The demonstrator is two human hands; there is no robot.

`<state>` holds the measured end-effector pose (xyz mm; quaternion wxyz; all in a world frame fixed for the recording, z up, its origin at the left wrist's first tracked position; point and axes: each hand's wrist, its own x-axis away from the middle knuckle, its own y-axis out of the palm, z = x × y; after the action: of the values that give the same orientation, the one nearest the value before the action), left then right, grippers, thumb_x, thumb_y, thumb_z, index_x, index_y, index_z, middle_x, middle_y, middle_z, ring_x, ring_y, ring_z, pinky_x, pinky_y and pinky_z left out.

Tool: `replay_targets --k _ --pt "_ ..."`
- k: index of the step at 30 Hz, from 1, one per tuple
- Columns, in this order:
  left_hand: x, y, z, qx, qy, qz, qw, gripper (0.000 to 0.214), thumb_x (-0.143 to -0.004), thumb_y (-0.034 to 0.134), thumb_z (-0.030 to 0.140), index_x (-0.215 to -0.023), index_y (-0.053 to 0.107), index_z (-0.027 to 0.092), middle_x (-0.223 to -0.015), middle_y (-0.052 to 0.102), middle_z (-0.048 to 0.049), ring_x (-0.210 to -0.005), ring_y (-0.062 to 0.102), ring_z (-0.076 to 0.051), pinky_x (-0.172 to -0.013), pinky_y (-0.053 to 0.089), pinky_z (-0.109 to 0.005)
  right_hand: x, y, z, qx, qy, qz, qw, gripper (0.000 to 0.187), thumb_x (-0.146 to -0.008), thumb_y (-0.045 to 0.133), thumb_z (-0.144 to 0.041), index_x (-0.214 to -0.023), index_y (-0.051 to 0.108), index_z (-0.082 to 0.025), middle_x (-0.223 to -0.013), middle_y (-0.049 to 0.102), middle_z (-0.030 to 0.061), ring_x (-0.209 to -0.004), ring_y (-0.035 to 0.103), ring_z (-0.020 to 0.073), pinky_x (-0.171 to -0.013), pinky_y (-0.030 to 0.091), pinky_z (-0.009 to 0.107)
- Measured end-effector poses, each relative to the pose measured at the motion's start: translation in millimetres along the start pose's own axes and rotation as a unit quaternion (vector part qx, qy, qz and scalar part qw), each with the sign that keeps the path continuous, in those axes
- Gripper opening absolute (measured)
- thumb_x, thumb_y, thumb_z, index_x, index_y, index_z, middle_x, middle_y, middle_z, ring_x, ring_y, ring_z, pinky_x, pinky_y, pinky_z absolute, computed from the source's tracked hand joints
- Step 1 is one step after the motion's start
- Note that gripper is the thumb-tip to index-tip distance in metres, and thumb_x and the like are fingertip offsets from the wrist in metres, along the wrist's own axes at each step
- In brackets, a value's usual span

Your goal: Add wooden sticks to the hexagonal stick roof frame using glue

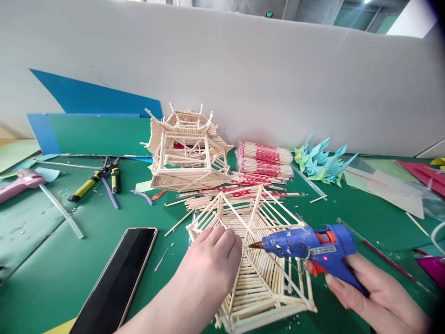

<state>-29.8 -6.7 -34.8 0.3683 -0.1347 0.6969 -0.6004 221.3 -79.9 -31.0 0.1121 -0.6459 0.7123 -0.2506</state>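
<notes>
And the right hand [377, 290] grips a blue plastic glue gun [299, 242], nozzle [257, 245] aimed toward nine o'clock over a pale wooden-stick frame [250, 280] at six o'clock on the green bench [104, 222]! At the frame's nine o'clock, the left hand [213, 257] curls over, apparently steadying it; fingertips hidden, grip impossible to tell.

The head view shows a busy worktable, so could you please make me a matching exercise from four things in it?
1. Blue glue gun
2. Phone
3. Pliers
4. Folded-paper piece

A. Yellow and black handles
B. Turquoise and pale green
C. Held in the right hand
D. Lying flat, dark screen up

Pairs: 1-C, 2-D, 3-A, 4-B
</notes>
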Motion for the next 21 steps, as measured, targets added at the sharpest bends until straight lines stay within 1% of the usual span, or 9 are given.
replay_targets --k 4,7,10,13,16,21 --pt "-0.1 0.6 0.3 -0.003 -0.002 0.004 1.000 0.021 -0.078 0.037 0.003 -0.077 0.055 0.014 -0.070 0.052 -0.0052 -0.063 0.046 -0.019 -0.055 0.042 -0.032 -2.2 -1.9 -1.2 -0.018 0.006 0.004 1.000 0.030 -0.073 0.059 -0.041 -0.101 0.062 -0.031 -0.065 0.066 -0.0003 -0.063 0.064 0.0227 -0.054 0.054 0.028" --pt "-0.6 1.0 0.5 -0.005 -0.002 0.010 1.000 0.024 -0.079 0.034 0.003 -0.076 0.056 0.014 -0.070 0.052 -0.0056 -0.062 0.045 -0.018 -0.055 0.042 -0.032 -4.7 -4.0 0.7 -0.036 0.014 -0.022 0.999 0.023 -0.072 0.061 -0.039 -0.094 0.063 -0.031 -0.062 0.064 0.0000 -0.058 0.061 0.0219 -0.047 0.052 0.027" --pt "-0.8 1.0 0.3 -0.009 -0.001 0.014 1.000 0.025 -0.079 0.034 0.003 -0.076 0.056 0.014 -0.070 0.052 -0.0060 -0.063 0.045 -0.019 -0.055 0.042 -0.033 -6.3 -4.6 4.2 -0.041 0.014 -0.046 0.998 0.020 -0.073 0.060 -0.039 -0.091 0.062 -0.032 -0.060 0.060 -0.0002 -0.052 0.057 0.0193 -0.043 0.049 0.025" --pt "-0.4 0.7 -0.1 -0.011 0.002 0.013 1.000 0.022 -0.078 0.036 0.003 -0.076 0.055 0.014 -0.071 0.052 -0.0056 -0.063 0.046 -0.019 -0.055 0.042 -0.033 -6.4 -4.2 6.5 -0.030 0.009 -0.056 0.998 0.015 -0.075 0.058 -0.039 -0.089 0.060 -0.034 -0.059 0.054 -0.0015 -0.051 0.052 0.0161 -0.043 0.047 0.022" --pt "-0.1 0.3 0.0 -0.016 0.002 0.011 1.000 0.021 -0.078 0.038 0.002 -0.076 0.055 0.013 -0.071 0.052 -0.0052 -0.064 0.046 -0.019 -0.056 0.042 -0.033 -5.8 -4.3 6.6 -0.017 0.009 -0.058 0.998 0.014 -0.076 0.057 -0.039 -0.090 0.058 -0.035 -0.062 0.051 -0.0021 -0.053 0.050 0.0148 -0.047 0.047 0.020" --pt "-0.4 -0.4 0.4 -0.019 0.005 0.018 1.000 0.023 -0.079 0.035 0.002 -0.076 0.055 0.013 -0.070 0.052 -0.0056 -0.064 0.046 -0.019 -0.056 0.041 -0.032 -4.5 -4.4 7.3 -0.023 0.010 -0.050 0.998 0.008 -0.076 0.057 -0.040 -0.079 0.057 -0.032 -0.060 0.048 -0.0021 -0.052 0.047 0.0146 -0.047 0.046 0.020"
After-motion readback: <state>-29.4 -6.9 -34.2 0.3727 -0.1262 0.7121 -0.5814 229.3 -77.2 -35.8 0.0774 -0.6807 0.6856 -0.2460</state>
